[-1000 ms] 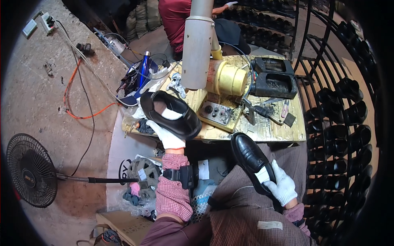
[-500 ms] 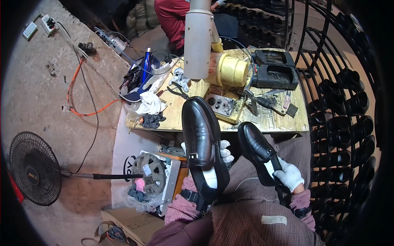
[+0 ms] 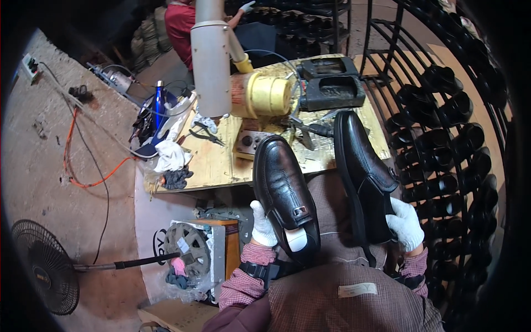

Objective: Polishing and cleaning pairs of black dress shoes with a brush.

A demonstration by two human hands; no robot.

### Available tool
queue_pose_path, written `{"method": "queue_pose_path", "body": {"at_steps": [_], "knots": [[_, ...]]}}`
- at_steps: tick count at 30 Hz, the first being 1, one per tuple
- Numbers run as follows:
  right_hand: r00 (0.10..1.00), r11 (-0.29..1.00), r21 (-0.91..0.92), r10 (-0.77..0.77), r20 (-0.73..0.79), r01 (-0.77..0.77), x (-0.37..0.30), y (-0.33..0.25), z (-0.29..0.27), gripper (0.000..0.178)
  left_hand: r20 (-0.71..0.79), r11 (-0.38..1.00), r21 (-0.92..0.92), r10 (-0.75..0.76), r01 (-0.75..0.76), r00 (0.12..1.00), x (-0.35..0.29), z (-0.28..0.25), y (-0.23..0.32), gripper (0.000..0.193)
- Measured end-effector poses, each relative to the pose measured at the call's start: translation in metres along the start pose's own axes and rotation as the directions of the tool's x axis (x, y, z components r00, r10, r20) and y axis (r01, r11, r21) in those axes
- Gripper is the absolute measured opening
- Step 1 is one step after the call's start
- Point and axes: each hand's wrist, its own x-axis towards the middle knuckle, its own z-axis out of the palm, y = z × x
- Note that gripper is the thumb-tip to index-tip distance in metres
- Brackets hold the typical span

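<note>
- Raised and turned since the earlier frame, the right-hand shoe now shows more of its side.
- Right hand, gloved, grips it near the heel; its fingers are partly hidden.
- Left hand, gloved too, holds the left-hand shoe along its left side, thumb up.
- Both shoes are above the lap, toes toward the table. They look light, stiff-soled and softer on top; glossy uppers may slip or scuff, so heel and sole edge seem the safest holds.
</note>
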Motion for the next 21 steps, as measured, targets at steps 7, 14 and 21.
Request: {"method": "queue_pose_path", "body": {"at_steps": [7,14,21], "knots": [[0.998,0.996,0.053,-0.068,0.013,0.067,-0.007,-0.022,0.005,0.049,0.033,0.977,-0.092,-0.188,0.191,0.982,0.016,0.011,-0.031,0.106],[0.922,0.996,0.049,-0.086,0.377,0.073,0.007,-0.051,0.025,0.060,-0.244,0.767,0.635,0.088,0.091,0.966,0.024,-0.001,-0.037,0.046],[0.839,0.920,-0.194,-0.205,0.504,0.341,0.035,-0.065,0.090,0.064,0.053,0.957,0.279,0.071,-0.083,0.996,-0.037,0.041,-0.003,0.111]]}}
